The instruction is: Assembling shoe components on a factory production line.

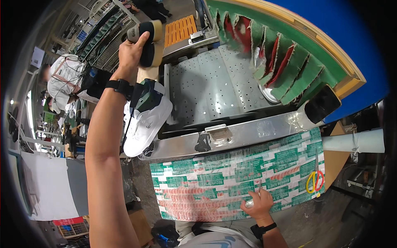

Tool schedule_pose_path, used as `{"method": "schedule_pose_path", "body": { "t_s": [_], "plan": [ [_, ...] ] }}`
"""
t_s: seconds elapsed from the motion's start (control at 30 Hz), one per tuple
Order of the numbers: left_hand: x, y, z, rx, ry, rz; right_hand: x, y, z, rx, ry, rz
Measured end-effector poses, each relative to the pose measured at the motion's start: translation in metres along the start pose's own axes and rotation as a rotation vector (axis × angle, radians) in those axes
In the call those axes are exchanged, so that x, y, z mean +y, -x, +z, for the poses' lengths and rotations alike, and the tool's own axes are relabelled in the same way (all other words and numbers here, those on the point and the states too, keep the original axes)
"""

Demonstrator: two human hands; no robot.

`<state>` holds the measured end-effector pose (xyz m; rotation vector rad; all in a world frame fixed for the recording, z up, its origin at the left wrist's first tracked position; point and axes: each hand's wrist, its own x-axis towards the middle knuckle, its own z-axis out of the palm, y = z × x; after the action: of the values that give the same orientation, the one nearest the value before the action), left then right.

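My left hand [131,53] is raised at the upper left, closed around what look like black foam insoles [151,56] with thick cream edges. Below its wrist stands a white sneaker [145,126] with a dark green collar, toe toward me, by the metal frame. My right hand [259,204] is low over a board [231,182] covered in green and white printed tape. Its fingers are closed on a slim tool [249,204] with a shiny end; most of it is hidden. Scissors [316,180] with yellow and red handles lie at the board's right end.
Beyond the metal rail [252,128] lies a grey perforated conveyor bed [211,84]. A ragged green and red strip curtain [285,62] hangs at the machine opening, with part of a white shoe [269,94] beneath it. A co-worker in white [65,82] is at the left.
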<state>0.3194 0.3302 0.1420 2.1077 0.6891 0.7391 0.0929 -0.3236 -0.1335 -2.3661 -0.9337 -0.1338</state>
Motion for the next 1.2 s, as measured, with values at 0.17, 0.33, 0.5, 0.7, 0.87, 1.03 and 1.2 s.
{"method": "schedule_pose_path", "body": {
  "t_s": [0.17, 0.33, 0.5, 0.7, 0.87, 1.03, 1.2],
  "plan": [
    [-0.105, -0.05, -0.027, -0.018, -0.425, -0.176, -0.001, -0.001, 0.005, -0.043, -0.051, 0.015],
    [-0.143, -0.042, 0.047, -0.295, -0.317, -0.499, -0.001, 0.001, 0.0, -0.066, -0.008, 0.053],
    [-0.149, -0.053, 0.03, -0.38, -0.711, -0.255, -0.005, -0.012, -0.007, -0.054, -0.003, 0.051],
    [-0.022, 0.057, 0.134, -0.104, -0.957, 0.696, -0.006, -0.014, -0.011, -0.037, -0.019, 0.034],
    [0.082, 0.16, 0.295, -0.912, -0.123, -0.02, -0.003, -0.009, -0.013, -0.001, -0.021, 0.035],
    [0.075, 0.163, 0.389, -0.389, -0.187, -0.258, -0.005, -0.011, -0.011, -0.006, -0.08, 0.023],
    [0.075, 0.15, 0.384, -0.292, -0.068, -0.176, 0.0, -0.006, -0.006, 0.002, -0.131, 0.051]
  ]
}}
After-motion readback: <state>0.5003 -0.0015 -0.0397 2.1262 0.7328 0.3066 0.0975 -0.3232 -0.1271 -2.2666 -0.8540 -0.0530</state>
